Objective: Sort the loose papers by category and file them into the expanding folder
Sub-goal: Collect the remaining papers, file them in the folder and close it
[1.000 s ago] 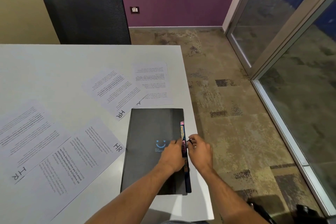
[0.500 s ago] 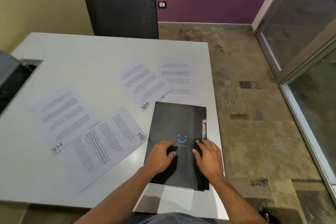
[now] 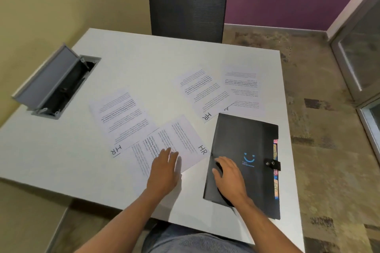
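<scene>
A black expanding folder [image 3: 250, 139] with a blue smile mark lies closed at the table's right front, coloured tabs along its right edge and its strap snapped. My right hand [image 3: 230, 178] rests flat on its cover. My left hand [image 3: 164, 170] lies flat, fingers apart, on the near sheet marked HR [image 3: 181, 144]. To the left of it lies a sheet marked IR [image 3: 121, 121]. Farther back are another HR sheet [image 3: 203, 94] and a sheet [image 3: 244, 90] partly under the folder's far edge.
The white table [image 3: 61, 150] has an open grey cable box [image 3: 53, 84] at its left. A dark mesh chair [image 3: 187, 8] stands behind the far edge. Patterned floor and a glass door [image 3: 362, 51] are to the right.
My left hand left the folder and moved left onto the near HR sheet. My right hand slid left across the folder's cover. The view swung to the left.
</scene>
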Demonstrator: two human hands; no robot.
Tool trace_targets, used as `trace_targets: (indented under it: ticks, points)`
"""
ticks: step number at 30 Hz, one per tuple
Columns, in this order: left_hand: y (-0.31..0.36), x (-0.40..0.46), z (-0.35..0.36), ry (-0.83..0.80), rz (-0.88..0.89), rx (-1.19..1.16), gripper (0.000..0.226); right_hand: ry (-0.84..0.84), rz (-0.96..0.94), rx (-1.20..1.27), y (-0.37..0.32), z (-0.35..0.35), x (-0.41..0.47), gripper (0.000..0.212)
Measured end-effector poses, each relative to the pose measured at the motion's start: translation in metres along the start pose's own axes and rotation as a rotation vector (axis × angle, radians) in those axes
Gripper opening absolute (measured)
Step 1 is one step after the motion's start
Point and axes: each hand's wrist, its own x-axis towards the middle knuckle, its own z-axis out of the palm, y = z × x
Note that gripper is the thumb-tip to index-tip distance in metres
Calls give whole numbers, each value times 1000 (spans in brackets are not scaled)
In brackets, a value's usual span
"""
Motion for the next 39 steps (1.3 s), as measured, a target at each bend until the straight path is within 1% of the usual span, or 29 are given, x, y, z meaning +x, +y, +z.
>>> trace_targets:
  ticks: [2,4,7,9,12,14,16,18,19,21,23,25,27,30,31,33,34,35,37,38,39]
  points:
    - [-17,-3,-1,-118,15,116,68,-60,1,16,-17,14,0,44]
    - [-31,-6,-3,-207,38,160,79,-99,9,-14,-33,27,-1,44]
    - [-45,-7,-1,-288,45,152,79,-102,50,-102,-51,45,-4,44]
    - [-48,-5,-4,-329,57,192,77,-110,89,-174,-61,53,-4,42]
    - [-47,-3,-2,-340,89,235,71,-143,138,-268,-70,59,-5,43]
    - [-51,-1,1,-309,127,261,69,-149,167,-296,-77,63,-6,47]
    - [-54,2,6,-360,153,311,70,-164,202,-318,-81,66,-7,53]
    - [-55,6,6,-348,181,329,73,-176,237,-303,-84,67,-8,55]
    - [-55,8,4,-327,201,309,72,-178,257,-268,-85,68,-9,55]
    - [-56,13,-5,-216,222,270,68,-171,304,-138,-90,71,-12,56]
    - [-57,21,-14,-194,218,192,65,-115,366,67,-100,73,-14,60]
    - [-54,25,-26,-205,142,23,61,-43,440,276,-113,72,-12,62]
    - [-49,29,-35,-199,105,-127,59,-29,475,445,-124,69,-3,60]
    - [-39,31,-43,-264,184,-311,46,-82,496,838,-140,65,13,72]
    - [-35,32,-45,-311,219,-378,44,-73,500,931,-143,65,17,65]
    - [-30,31,-55,-400,258,-485,47,0,485,1006,-145,61,23,39]
    - [-30,31,-59,-440,285,-511,51,56,492,1022,-144,60,25,30]
    - [-31,32,-63,-475,316,-519,52,109,505,1011,-142,58,26,26]
    - [-39,32,-69,-503,346,-531,51,161,534,940,-133,58,29,31]
    - [-46,33,-70,-476,341,-526,49,172,544,897,-128,57,30,34]
    - [-55,35,-70,-403,335,-504,47,183,557,864,-125,56,31,35]
